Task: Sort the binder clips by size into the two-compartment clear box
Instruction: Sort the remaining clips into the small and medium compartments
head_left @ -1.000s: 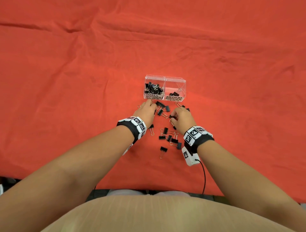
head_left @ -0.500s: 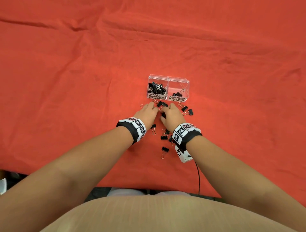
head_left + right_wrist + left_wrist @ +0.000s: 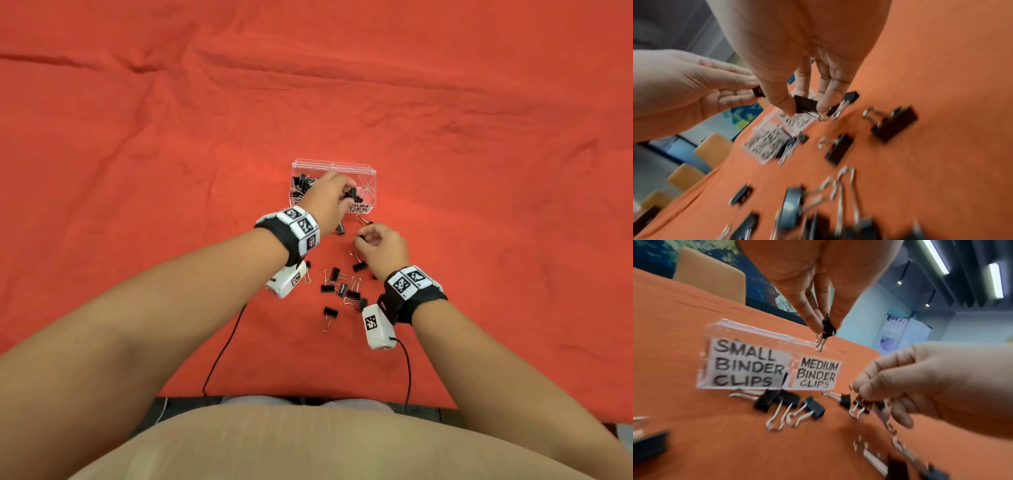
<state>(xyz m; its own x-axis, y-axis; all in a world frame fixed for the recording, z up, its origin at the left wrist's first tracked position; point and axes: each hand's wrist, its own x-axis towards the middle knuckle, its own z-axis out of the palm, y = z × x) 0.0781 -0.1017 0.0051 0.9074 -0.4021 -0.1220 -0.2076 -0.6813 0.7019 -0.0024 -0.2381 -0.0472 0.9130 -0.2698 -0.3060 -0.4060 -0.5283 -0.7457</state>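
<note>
While the left hand [image 3: 327,202] hangs above a clear two-compartment box [image 3: 371,178], its thumb and fingertips [image 3: 815,324] pinch a black binder clip [image 3: 827,328] with the wire handles pointing down over the compartment labelled for medium clips [image 3: 817,375]. That compartment lies on the right side of the box; the one on the left, labelled for small clips [image 3: 748,365], already holds a heap of black clips [image 3: 301,181]. Nearer the person and slightly right, the right hand [image 3: 383,248] is low over the red cloth [image 3: 137,171], thumb and fingers curled round a second black clip [image 3: 804,104] lifted just clear of the fabric. More loose clips [image 3: 342,287] are scattered on the cloth between the two wrists, a few lying just in front of the box's near wall [image 3: 789,400] and one alone at the near edge of the scatter [image 3: 329,313]. Both wrists carry black straps with white marker blocks, the left band [image 3: 296,229] raised, the right band [image 3: 411,284] nearer the cloth, and a thin black cable [image 3: 222,349] trails from the left wrist's camera toward the near edge of the table. Motion blur softens the nearest clips in both wrist views.
</note>
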